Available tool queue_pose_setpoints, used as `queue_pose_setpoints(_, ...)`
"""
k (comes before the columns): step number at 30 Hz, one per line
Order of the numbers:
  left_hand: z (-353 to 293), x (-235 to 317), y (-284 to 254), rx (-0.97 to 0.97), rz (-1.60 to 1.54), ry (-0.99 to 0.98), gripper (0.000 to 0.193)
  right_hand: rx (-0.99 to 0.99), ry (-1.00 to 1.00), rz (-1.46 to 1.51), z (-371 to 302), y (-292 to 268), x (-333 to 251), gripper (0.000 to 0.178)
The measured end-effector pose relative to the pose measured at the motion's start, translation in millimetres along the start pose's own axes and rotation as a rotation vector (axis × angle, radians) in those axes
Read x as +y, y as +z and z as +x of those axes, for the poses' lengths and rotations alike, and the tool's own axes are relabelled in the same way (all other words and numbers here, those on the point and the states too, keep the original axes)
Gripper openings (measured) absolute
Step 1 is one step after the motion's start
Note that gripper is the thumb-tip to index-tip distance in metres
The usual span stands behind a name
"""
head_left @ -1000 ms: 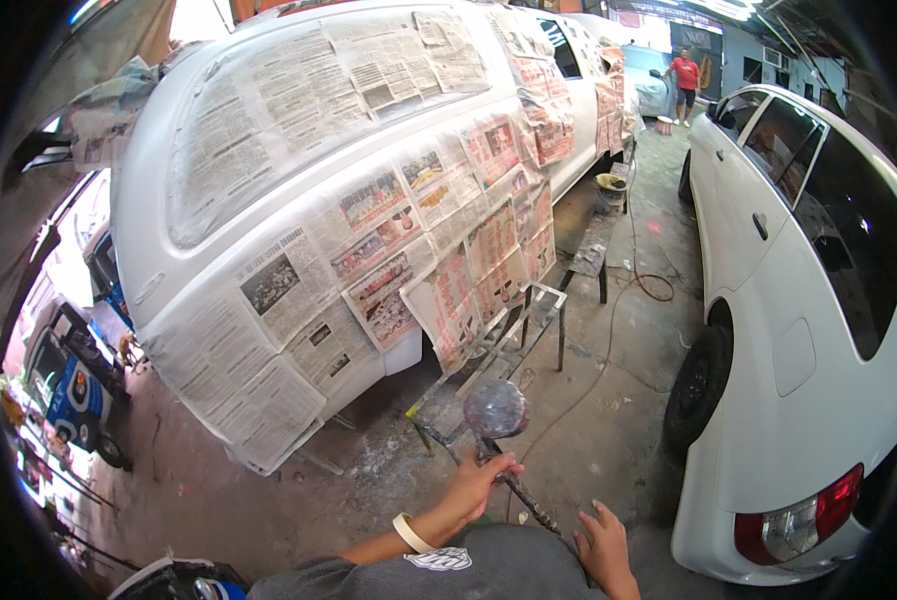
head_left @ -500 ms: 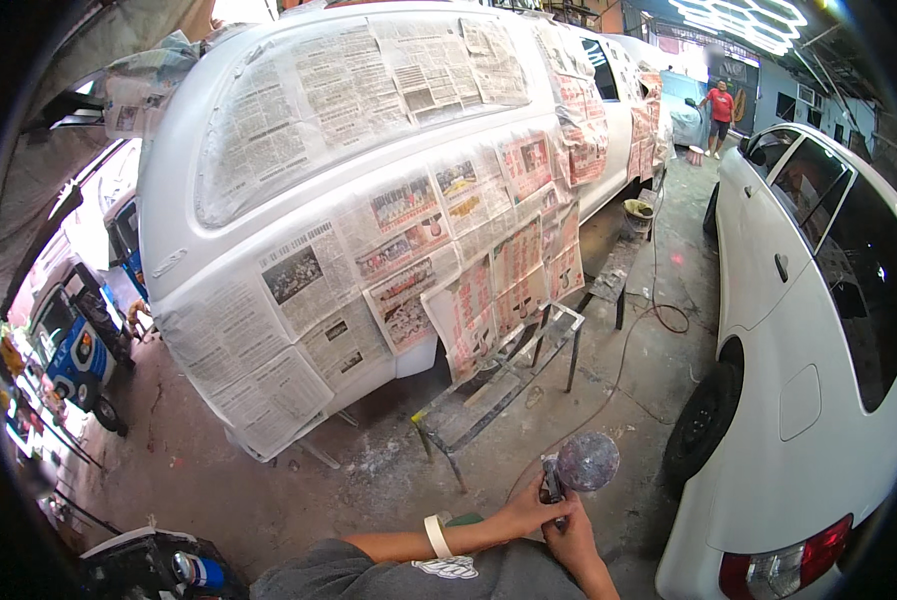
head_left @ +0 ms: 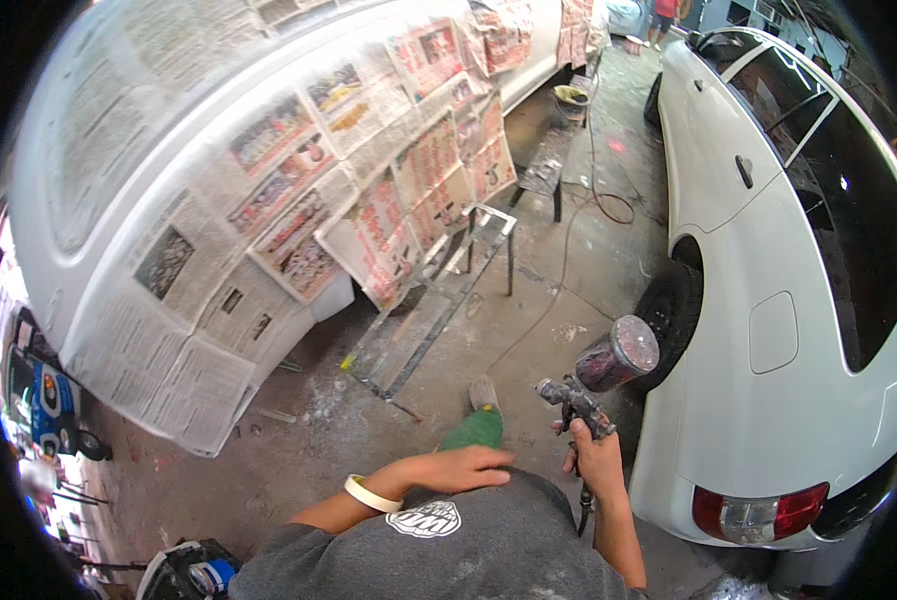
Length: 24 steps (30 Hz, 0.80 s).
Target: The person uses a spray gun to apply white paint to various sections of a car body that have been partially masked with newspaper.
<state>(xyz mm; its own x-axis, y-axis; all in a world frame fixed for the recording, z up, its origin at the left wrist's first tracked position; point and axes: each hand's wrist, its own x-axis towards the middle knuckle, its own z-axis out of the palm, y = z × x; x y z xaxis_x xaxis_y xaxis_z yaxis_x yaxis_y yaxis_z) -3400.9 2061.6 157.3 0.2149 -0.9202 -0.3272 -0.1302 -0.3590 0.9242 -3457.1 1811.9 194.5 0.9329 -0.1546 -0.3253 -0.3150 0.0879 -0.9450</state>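
Note:
My right hand [head_left: 596,458] is wrapped round the handle of a paint spray gun [head_left: 578,402], whose round, paint-stained cup [head_left: 618,355] sits on top. A hose [head_left: 585,510] hangs from the bottom of its handle. My left hand [head_left: 465,468] lies across the front of my dark grey shirt, fingers stretched out and holding nothing. A pale band [head_left: 370,495] circles that wrist. Ahead and to the left stands a white van [head_left: 43,240] with newspaper sheets [head_left: 193,280] over its side and window.
A white car [head_left: 708,420] stands close on the right, its wheel near the spray cup. A low metal frame stand [head_left: 418,330] and a bench [head_left: 546,165] with a bucket [head_left: 570,97] line the van's side. A reddish hose [head_left: 565,270] trails over the stained floor. Another person [head_left: 661,22] stands far back.
My left hand has left the spray gun and moved to my shirt. My right hand has carried the gun rightward, toward the white car. The view has tilted down and turned right.

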Motion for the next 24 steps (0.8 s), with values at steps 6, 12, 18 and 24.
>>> queue_pose_setpoints(6,24,-33,-86,-0.074,-0.067,0.124,0.062,0.044,-0.107,0.044,104,-16,-43,0.037)
queue_pose_setpoints(12,90,-34,-235,0.027,-0.376,0.214,0.049,0.032,-0.245,-0.03,247,0,-104,0.035)
queue_pose_setpoints(18,126,-61,-280,0.211,-0.169,0.13,0.064,-0.169,-0.241,-0.098,366,27,-129,0.042)
queue_pose_setpoints(24,122,-84,-252,0.58,-0.508,-0.013,0.067,-0.559,-0.234,-0.287,442,60,-131,0.042)
